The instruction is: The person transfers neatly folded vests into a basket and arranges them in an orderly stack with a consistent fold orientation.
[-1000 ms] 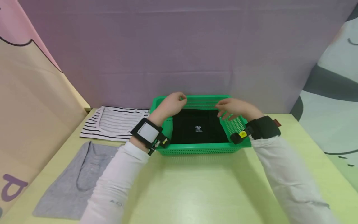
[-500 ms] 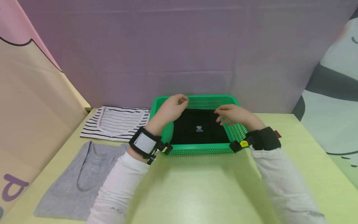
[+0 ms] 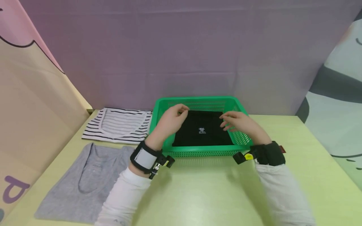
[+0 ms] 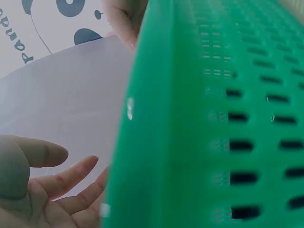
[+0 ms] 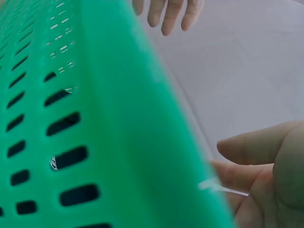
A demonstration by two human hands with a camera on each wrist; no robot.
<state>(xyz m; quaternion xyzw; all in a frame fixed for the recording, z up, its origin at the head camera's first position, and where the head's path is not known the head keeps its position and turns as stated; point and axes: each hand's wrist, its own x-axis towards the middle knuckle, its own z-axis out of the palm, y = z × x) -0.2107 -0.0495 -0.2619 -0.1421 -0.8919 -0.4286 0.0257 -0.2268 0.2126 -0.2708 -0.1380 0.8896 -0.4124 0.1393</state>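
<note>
A green perforated basket (image 3: 203,148) stands near the back of the table, with a folded black garment (image 3: 203,121) bearing a small white print lying flat inside. Above the basket's left side hovers my left hand (image 3: 173,120), its fingers loosely bent and holding nothing. My right hand (image 3: 240,121) hangs over the basket's right side, relaxed, also without anything in it. In the left wrist view the left hand (image 4: 57,190) shows spread fingers beside the basket wall (image 4: 185,118). The right wrist view shows the right hand (image 5: 266,175) apart from the garment, partly hidden by the rim.
A folded black-and-white striped top (image 3: 118,125) lies left of the basket. In front of it is a folded grey garment (image 3: 85,182), partly behind the left sleeve (image 3: 124,194). A purple-grey cloth backdrop (image 3: 181,56) rises behind the table (image 3: 203,191).
Both hands and forearms have drawn back slightly toward the body, over the basket. The basket, the black garment and the other clothes look unmoved.
</note>
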